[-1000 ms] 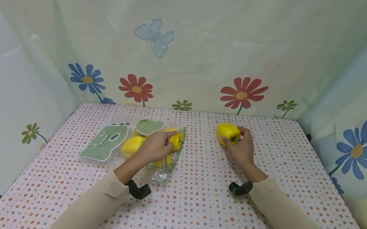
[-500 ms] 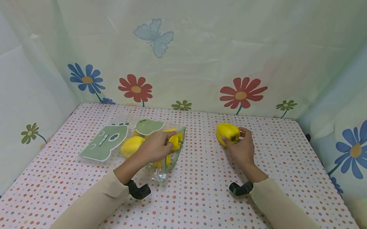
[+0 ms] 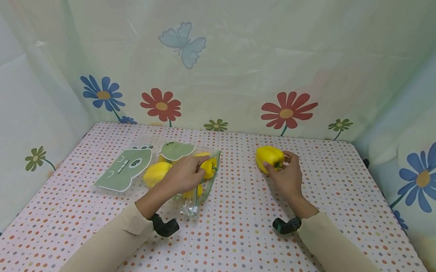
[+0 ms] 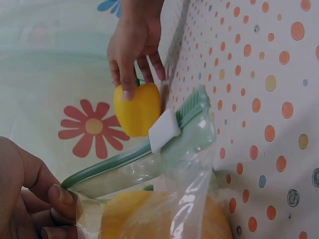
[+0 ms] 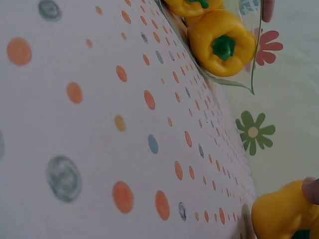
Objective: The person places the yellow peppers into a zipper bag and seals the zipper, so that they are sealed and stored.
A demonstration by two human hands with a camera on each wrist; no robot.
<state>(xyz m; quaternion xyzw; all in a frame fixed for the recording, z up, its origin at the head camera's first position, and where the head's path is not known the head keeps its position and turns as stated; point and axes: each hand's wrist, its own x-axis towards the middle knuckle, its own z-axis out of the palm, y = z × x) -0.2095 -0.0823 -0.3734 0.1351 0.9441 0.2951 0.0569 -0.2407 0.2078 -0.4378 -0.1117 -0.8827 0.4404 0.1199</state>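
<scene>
On the left half of the table lies a clear zip bag [image 3: 123, 169] with a green cartoon dinosaur print. Several yellow bell peppers [image 5: 224, 45] are inside it, their green stems facing the bag's mouth. My left hand [image 3: 184, 175] pinches the upper edge of that mouth between thumb and finger, holding it apart. A white slider [image 4: 164, 130] sits at one end of the green zip strip [image 4: 107, 164]. To the right of the bag, my right hand [image 3: 289, 176] grips another yellow bell pepper [image 3: 268, 156] by its stem end, thumb on the near side.
A white dotted cloth [image 3: 225, 253] covers the table. Flower-printed curtains [image 3: 234, 66] hang behind and at both sides. Each wrist wears a black camera mount, the left one [image 3: 165, 227] near the bag's front corner.
The pepper in my right hand has shifted very slightly left. My left hand and the bag stay where they were.
</scene>
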